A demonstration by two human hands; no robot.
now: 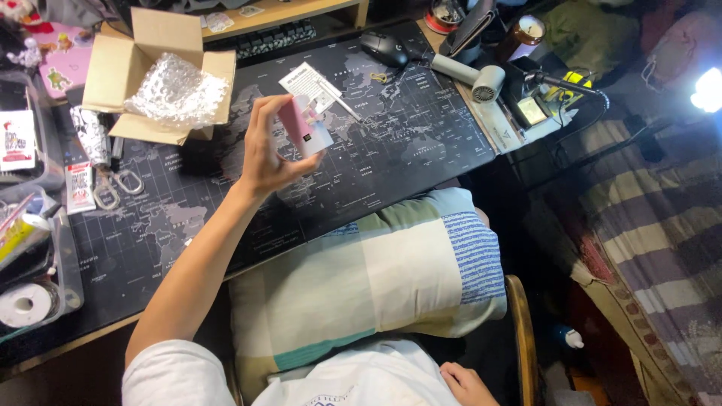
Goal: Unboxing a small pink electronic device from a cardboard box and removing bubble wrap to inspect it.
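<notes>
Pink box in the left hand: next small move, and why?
Probably bring the right hand up to steady it. The left hand alone holds the small pink-and-white box raised above the desk mat, while the right rests low by the lap, holding nothing.

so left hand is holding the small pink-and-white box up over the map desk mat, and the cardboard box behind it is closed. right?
Not quite. The head view shows the cardboard box open, flaps up, with bubble wrap inside. The rest holds: the left hand holds the small pink-and-white box above the map desk mat.
</notes>
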